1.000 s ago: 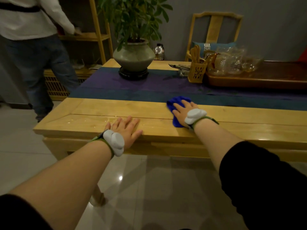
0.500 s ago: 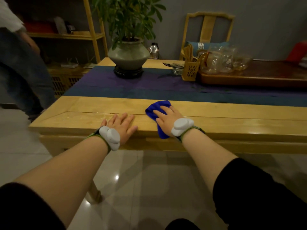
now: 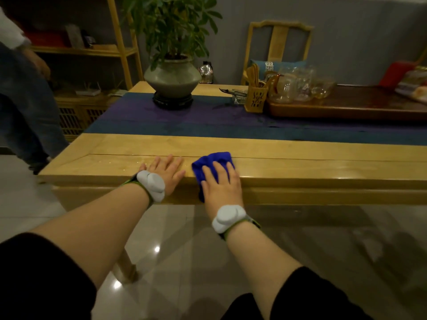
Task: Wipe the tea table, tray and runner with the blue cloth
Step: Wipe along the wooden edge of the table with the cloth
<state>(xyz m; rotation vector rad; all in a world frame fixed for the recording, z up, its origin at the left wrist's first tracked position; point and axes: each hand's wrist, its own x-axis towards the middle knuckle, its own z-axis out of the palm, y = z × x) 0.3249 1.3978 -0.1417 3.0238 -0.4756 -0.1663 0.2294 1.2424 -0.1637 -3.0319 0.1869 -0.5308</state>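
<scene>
Head view, single entry.

Item 1: tea table [image 3: 300, 162], pale wood, long. The near edge strip carried a faint wet sheen by the left hand.

Item 2: blue cloth [image 3: 212, 161], bunched, lay on the near edge strip and draped a little over the front lip. Judged soft, light and limp; likely damp, so it should drag rather than slide. Best worked under a flat palm, or gathered at the bunched far end to lift.

Item 3: right hand [image 3: 220, 183], fingers straight and spread, pressed flat on the cloth; nothing was gripped.

Item 4: left hand [image 3: 165, 174], fingers extended, rested flat on the bare wood just beside the cloth; it held nothing.

Item 5: runner [image 3: 184, 125], purple and teal fabric, lay along the table's middle, beyond both hands. Judged soft and liable to ruck if rubbed hard.

Item 6: tray [image 3: 346, 109], dark wood, stood at the far right on the table, bearing glassware [image 3: 300, 86]; the glass was judged fragile.

Item 7: potted plant [image 3: 172, 75] stood on the runner.

Item 8: a second person [image 3: 25, 100] stood at far left.
</scene>
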